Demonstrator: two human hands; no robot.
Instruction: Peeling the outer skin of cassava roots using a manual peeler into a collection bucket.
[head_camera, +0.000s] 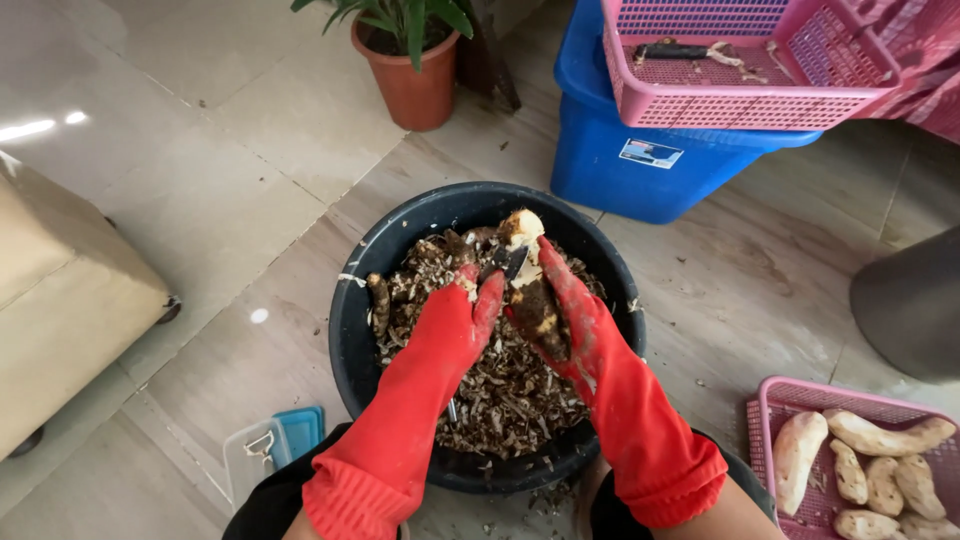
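Observation:
Both my hands wear long red rubber gloves over a black round tub (352, 330) full of brown peelings. My right hand (570, 310) grips a long brown root (532, 290), partly peeled, its pale tip pointing away from me. My left hand (462, 318) holds a small knife (510, 262) whose dark blade rests against the root's upper part. An unpeeled root piece (378, 303) lies among the peelings at the tub's left side.
A pink basket (765, 420) at the lower right holds several peeled pale roots. A blue bin (630, 160) with a pink crate (730, 100) on top stands behind the tub. A potted plant (412, 70), a beige stool (60, 300) and a small plastic box (255, 455) stand nearby.

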